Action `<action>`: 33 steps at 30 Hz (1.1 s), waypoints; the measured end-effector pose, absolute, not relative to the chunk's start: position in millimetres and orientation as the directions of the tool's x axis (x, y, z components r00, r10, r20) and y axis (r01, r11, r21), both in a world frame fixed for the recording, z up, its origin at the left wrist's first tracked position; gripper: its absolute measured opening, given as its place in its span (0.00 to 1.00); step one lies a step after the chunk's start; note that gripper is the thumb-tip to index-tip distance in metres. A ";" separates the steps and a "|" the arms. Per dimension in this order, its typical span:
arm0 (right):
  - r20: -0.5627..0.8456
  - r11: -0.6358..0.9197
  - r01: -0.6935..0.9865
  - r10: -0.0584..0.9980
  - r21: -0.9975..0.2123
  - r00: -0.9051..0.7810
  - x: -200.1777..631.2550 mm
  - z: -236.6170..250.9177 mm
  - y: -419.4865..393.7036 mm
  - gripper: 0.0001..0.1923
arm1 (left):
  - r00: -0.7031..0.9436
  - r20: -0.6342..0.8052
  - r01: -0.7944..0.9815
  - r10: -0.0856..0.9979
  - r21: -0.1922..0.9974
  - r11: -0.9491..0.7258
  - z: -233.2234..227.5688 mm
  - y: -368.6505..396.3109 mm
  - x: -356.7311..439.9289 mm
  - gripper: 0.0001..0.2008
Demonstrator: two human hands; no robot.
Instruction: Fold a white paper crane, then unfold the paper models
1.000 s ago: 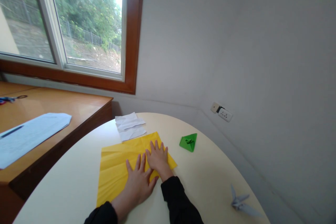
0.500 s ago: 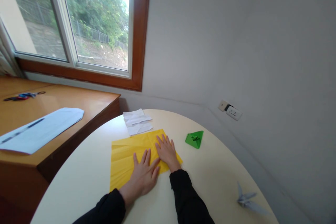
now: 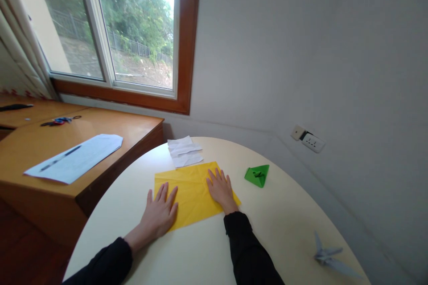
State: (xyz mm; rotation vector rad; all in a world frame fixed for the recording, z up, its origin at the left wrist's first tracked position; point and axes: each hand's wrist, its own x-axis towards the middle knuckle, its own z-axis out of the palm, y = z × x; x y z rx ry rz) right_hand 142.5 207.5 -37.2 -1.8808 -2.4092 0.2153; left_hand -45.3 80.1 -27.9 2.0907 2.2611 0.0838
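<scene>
A creased sheet of yellow paper (image 3: 192,193) lies flat on the round white table. On its left edge rests my left hand (image 3: 158,213), fingers spread and palm down. My right hand (image 3: 221,189) lies open on the right part of the sheet, its fingers also apart. Both hands press on the paper without gripping it, and they cover its lower left corner and part of its right side.
Behind the yellow sheet are creased white papers (image 3: 184,152). A folded green paper piece (image 3: 257,175) sits to the right, and a pale folded paper bird (image 3: 326,256) stands nearer me. Left, a wooden desk (image 3: 140,136) carries white paper (image 3: 87,160), a pen (image 3: 60,158) and scissors (image 3: 62,120).
My left hand has slid left across the yellow paper, from its middle to its left edge. My right hand stays on the right part. The whole view has shifted slightly.
</scene>
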 end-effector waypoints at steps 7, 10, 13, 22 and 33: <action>-0.011 0.234 0.957 0.971 -0.171 -0.240 141.2 -37.3 206.2 0.27 | -0.145 0.011 0.989 0.989 0.042 0.145 -30.1 80.3 -70.5 0.29; -0.026 0.208 0.964 0.976 -0.163 -0.215 139.7 -34.9 203.1 0.27 | -0.149 0.000 0.987 0.989 0.055 0.149 -29.6 80.9 -77.2 0.30; -0.033 0.181 0.973 0.982 -0.143 -0.187 138.5 -32.8 197.6 0.27 | -0.154 -0.069 0.982 0.986 0.098 0.161 -23.0 84.2 -81.7 0.31; 0.020 0.178 0.972 0.984 -0.150 -0.177 137.0 -35.3 174.1 0.27 | 0.159 -0.018 0.969 0.987 0.196 -0.153 0.3 110.5 -10.9 0.29; 0.002 0.205 0.969 0.978 -0.139 -0.207 144.8 -36.6 160.1 0.27 | 0.156 0.080 0.969 0.985 0.182 -0.168 -38.5 115.0 28.2 0.28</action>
